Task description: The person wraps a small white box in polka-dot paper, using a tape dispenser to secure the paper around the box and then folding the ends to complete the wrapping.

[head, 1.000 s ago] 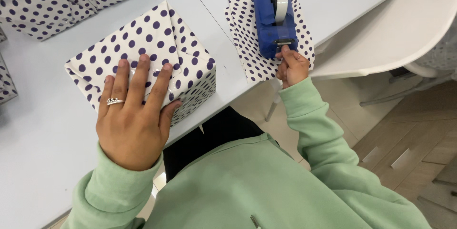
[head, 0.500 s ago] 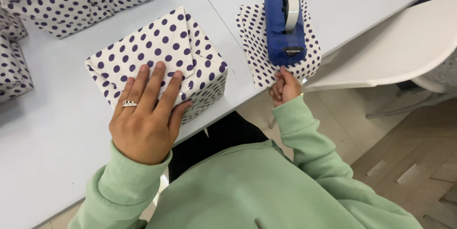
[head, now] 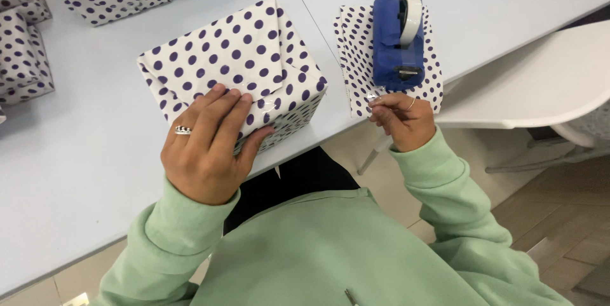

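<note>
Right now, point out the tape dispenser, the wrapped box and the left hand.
tape dispenser (head: 389, 33), head view, blue body.
wrapped box (head: 235, 52), head view, dotted top face.
left hand (head: 206, 147), head view, back of hand.

Just one view, head cam, looking steeply down at the table edge from close up. Own chest fills the bottom, floor + chair on the right.
</note>
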